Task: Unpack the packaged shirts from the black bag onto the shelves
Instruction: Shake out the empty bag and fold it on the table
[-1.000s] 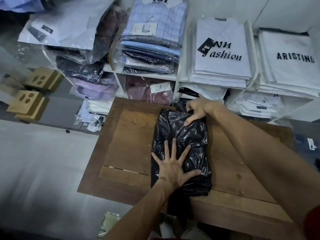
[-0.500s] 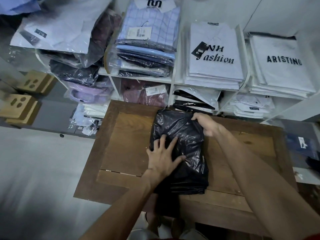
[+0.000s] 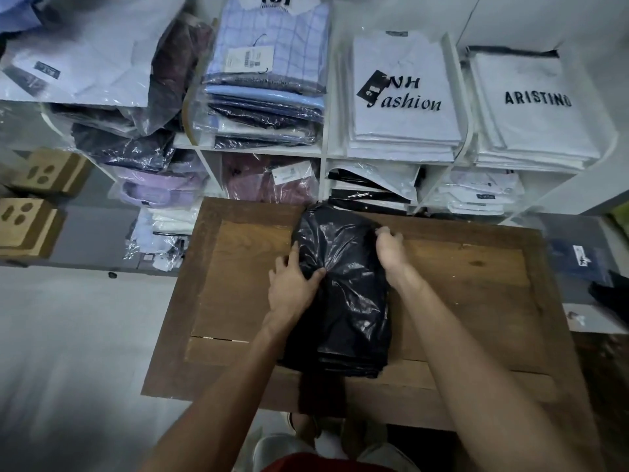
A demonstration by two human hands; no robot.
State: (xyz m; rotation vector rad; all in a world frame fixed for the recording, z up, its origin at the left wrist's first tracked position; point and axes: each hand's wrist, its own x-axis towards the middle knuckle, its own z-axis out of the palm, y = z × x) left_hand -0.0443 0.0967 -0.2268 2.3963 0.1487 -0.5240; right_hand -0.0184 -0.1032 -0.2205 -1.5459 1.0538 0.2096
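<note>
While I watch from the head view, both hands are on the bag.
Black bag (image 3: 343,284): lies flat on the wooden table (image 3: 476,301), long axis running from me toward the shelves (image 3: 325,151).
Bag contents: hidden, cannot tell.
Left hand (image 3: 292,287): grips the bag's left edge.
Right hand (image 3: 391,250): fingers curled, clutching the right edge.
Shelves: compartments beyond the table hold stacked packaged shirts (image 3: 405,107).

Both bare forearms extended forward, left hand (image 3: 292,291) with thumb pinching inward, right hand (image 3: 391,248) fingers curled down.
</note>
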